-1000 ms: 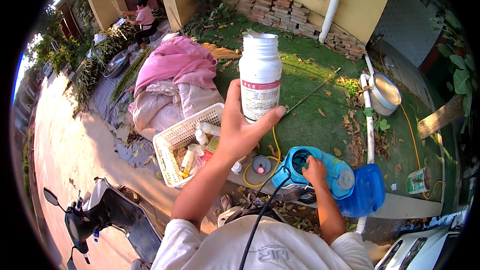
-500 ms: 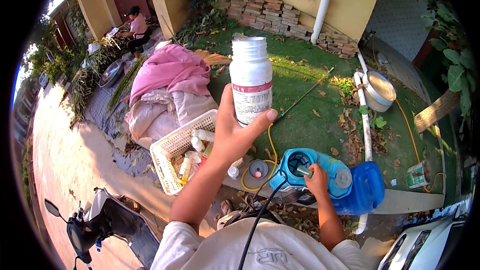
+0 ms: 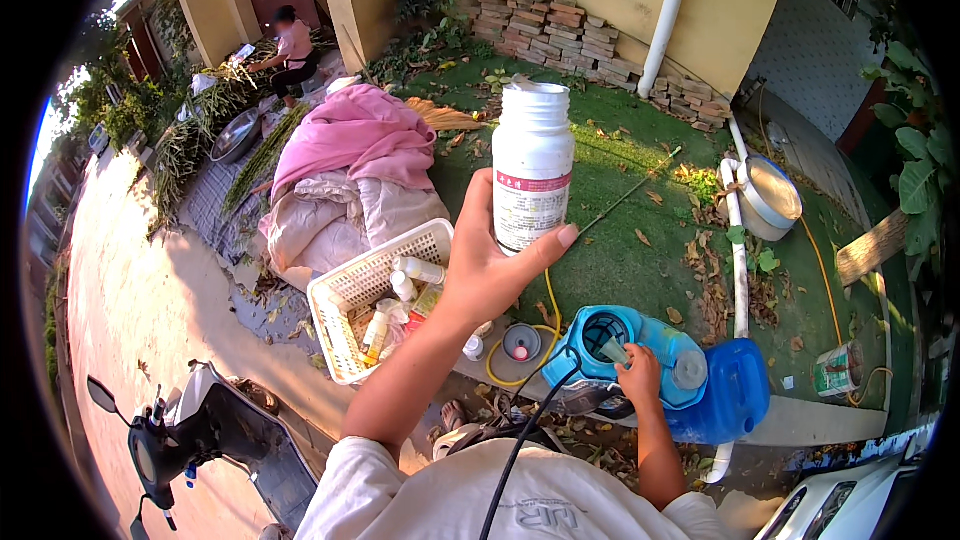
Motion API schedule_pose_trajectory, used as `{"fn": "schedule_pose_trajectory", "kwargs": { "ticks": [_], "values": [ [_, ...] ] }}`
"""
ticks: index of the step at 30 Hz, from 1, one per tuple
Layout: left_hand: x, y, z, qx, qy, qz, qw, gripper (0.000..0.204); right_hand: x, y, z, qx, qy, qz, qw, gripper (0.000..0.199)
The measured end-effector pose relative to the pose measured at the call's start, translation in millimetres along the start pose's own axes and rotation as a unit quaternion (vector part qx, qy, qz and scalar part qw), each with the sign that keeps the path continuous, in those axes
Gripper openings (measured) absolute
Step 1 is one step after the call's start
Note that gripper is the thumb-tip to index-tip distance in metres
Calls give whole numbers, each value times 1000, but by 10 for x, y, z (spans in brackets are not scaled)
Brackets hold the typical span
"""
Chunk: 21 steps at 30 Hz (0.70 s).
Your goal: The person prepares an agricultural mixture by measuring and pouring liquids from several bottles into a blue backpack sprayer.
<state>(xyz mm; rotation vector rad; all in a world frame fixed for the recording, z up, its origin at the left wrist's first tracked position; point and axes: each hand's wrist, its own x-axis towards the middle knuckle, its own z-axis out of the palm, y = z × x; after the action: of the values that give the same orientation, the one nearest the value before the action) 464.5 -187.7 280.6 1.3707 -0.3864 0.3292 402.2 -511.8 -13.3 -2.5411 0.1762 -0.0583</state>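
Holding the uncapped white plastic bottle point(image 3: 532, 165) upright in your left hand point(image 3: 490, 265), your right hand's point(image 3: 638, 372) grip pinches a small cup point(image 3: 612, 351) at the blue sprayer tank's point(image 3: 665, 375) open mouth; pouring remains.

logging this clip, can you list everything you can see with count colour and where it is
plastic bottle: 1, white, open top, held up at centre
sprayer tank: 1, blue, on the ground lower right
small cup: 1, pale, at the tank's opening
basket: 1, white, left of centre, holding small bottles
cloth heap: 1, pink and beige, behind the basket
hose: 1, yellow, beside the tank
scooter: 1, black, lower left
metal pot: 1, silvery, right
seated person: 1, top left
left hand: grips the bottle
right hand: holds the cup
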Motion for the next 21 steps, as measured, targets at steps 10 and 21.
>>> {"fn": "schedule_pose_trajectory", "kwargs": {
  "ticks": [10,21],
  "values": [
    [8,17,-62,44,5,6,999,67,46,64,184,26,60,-17,998,40],
    [18,45,3,28,10,8,1000,68,110,282,508,230,68,54,969,41]
  ]
}}
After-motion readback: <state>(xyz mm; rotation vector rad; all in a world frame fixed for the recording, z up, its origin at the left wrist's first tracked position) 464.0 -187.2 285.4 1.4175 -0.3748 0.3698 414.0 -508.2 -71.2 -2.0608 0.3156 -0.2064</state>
